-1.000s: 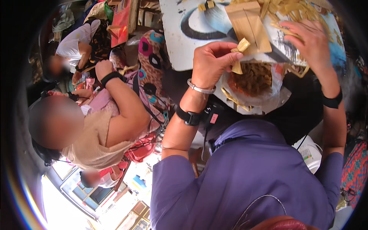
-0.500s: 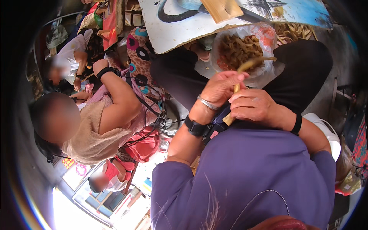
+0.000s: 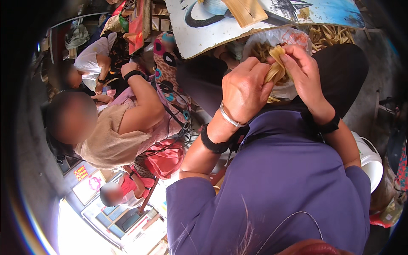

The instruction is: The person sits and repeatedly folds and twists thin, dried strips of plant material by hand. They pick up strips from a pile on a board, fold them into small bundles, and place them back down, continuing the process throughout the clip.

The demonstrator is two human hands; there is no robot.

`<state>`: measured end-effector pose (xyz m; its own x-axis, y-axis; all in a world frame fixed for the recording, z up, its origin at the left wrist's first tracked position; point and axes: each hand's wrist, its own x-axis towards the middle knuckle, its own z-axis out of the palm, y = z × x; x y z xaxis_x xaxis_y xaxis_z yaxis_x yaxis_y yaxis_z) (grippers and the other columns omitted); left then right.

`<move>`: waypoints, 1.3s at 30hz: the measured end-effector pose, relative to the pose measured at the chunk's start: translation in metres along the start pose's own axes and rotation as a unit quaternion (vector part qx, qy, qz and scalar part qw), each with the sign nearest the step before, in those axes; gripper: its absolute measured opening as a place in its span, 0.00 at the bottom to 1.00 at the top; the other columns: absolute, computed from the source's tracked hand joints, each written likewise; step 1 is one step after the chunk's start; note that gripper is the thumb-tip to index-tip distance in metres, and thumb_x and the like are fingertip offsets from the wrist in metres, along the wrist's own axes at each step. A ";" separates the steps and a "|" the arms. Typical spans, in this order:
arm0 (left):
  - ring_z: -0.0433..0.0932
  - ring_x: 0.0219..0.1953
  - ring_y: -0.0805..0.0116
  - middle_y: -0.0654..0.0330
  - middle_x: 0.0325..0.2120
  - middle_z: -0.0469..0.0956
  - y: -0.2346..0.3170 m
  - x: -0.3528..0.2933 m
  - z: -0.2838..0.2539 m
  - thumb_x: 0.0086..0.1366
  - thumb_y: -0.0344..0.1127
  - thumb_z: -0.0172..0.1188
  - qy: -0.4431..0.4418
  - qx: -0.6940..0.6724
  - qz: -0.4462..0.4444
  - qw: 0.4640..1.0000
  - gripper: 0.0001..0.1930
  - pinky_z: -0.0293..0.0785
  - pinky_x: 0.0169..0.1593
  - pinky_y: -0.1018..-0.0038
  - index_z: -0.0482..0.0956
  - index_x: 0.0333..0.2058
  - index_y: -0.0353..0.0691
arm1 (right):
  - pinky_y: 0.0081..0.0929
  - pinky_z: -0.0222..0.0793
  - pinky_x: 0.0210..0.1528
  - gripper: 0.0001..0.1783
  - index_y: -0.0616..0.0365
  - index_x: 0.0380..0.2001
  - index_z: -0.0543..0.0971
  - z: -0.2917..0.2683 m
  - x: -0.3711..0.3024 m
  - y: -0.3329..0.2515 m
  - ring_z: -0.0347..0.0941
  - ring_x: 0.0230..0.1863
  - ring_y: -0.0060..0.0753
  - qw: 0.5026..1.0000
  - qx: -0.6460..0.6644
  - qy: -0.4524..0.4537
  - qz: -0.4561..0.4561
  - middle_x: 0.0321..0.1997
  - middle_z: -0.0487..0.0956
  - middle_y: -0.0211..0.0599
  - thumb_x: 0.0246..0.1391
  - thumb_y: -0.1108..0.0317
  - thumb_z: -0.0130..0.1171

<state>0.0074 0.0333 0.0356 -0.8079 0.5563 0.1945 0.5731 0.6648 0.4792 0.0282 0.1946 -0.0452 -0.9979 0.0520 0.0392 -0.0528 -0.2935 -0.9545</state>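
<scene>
It's cluttered in here: a painted board ahead, a co-worker alongside; left hand and right hand pinch the strip between them.

The person's left hand is showing its back, loosely fisted; the right hand is pinching just beside it, while both forearms are slanting inward.

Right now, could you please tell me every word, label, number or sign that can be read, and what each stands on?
None I can read clearly.
Translucent plastic bag: red print, too creased and blurred.
Red-and-yellow wall sign: too small.
Pink round wall mark: too blurred.
Yellowish strip: no lettering visible.
</scene>
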 end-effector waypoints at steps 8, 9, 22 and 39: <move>0.74 0.23 0.75 0.65 0.23 0.75 -0.002 0.009 -0.008 0.47 0.24 0.68 -0.009 -0.112 -0.036 0.993 0.09 0.70 0.27 0.79 0.79 0.29 0.38 | 0.21 0.63 0.32 0.09 0.67 0.30 0.79 -0.013 -0.009 -0.019 0.69 0.29 0.24 0.983 -0.137 -0.106 -0.064 0.28 0.74 0.32 0.56 0.70 0.58; 0.73 0.23 0.78 0.66 0.23 0.75 -0.002 0.011 -0.010 0.47 0.23 0.68 -0.035 -0.176 -0.057 0.982 0.09 0.69 0.27 0.81 0.79 0.29 0.38 | 0.20 0.62 0.32 0.09 0.67 0.30 0.79 -0.015 -0.010 -0.023 0.68 0.29 0.24 0.978 -0.143 -0.134 -0.071 0.29 0.73 0.32 0.56 0.70 0.58; 0.77 0.25 0.80 0.61 0.27 0.81 -0.003 0.006 0.019 0.54 0.27 0.69 0.006 -0.332 -0.174 0.927 0.11 0.72 0.25 0.83 0.78 0.33 0.32 | 0.12 0.60 0.36 0.14 0.64 0.47 0.77 -0.014 -0.012 -0.006 0.64 0.36 0.13 0.995 0.037 -0.088 0.010 0.40 0.70 0.26 0.65 0.68 0.49; 0.77 0.22 0.77 0.60 0.23 0.80 -0.028 -0.014 0.016 0.62 0.26 0.61 0.083 -0.544 -0.246 0.798 0.04 0.75 0.26 0.82 0.80 0.32 0.31 | 0.14 0.68 0.38 0.13 0.67 0.44 0.80 -0.012 -0.007 -0.024 0.74 0.36 0.17 0.988 -0.071 -0.103 0.088 0.38 0.81 0.33 0.56 0.73 0.60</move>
<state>0.0050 0.0147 0.0058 -0.9571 0.2283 -0.1782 -0.2038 -0.0938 0.9745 0.0367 0.2127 -0.0256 -0.9785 -0.1881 -0.0849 0.1130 -0.1436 -0.9832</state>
